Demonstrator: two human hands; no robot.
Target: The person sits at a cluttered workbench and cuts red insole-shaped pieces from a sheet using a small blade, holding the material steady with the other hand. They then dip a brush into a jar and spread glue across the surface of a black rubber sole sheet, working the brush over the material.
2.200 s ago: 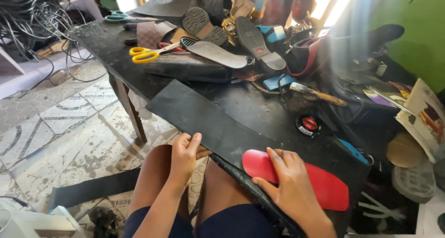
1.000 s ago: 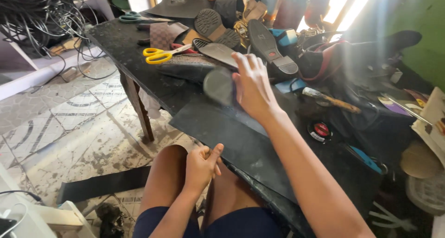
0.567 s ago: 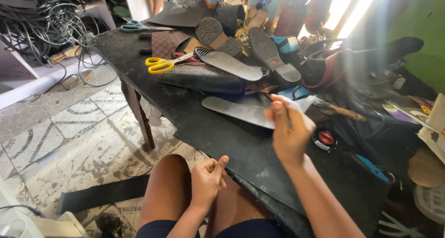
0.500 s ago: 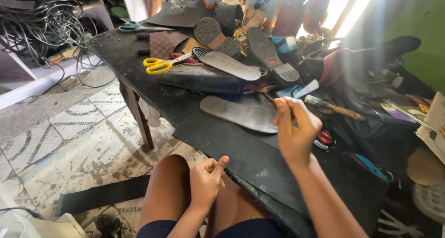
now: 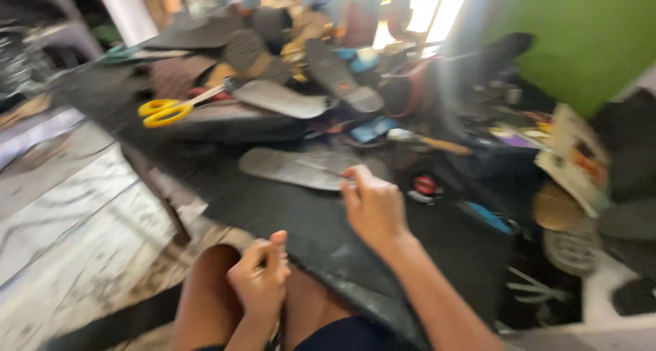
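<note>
The view is blurred. A grey shoe insole [image 5: 290, 168] lies flat on a large black rubber sheet [image 5: 321, 231] that covers the dark table's near part. My right hand [image 5: 374, 207] rests at the insole's right end, closed on a thin stick-like tool [image 5: 326, 169] whose tip lies on the insole. My left hand [image 5: 260, 277] sits over my bare knee with its fingers curled, the thumb up against the sheet's near edge. Blur hides whether it pinches the sheet.
Behind the insole lie yellow-handled scissors [image 5: 164, 110], another grey sole [image 5: 283, 99], a black sole [image 5: 335, 74] and piled shoe parts. A small red-and-black round thing [image 5: 424, 185] sits right of my hand. Tiled floor [image 5: 61, 221] lies to the left, a green wall [image 5: 574, 36] at right.
The red insole that my right hand held is gone from view. That hand reached to the pile, and a grey insole now lies on the sheet under it. The left hand curled shut.
</note>
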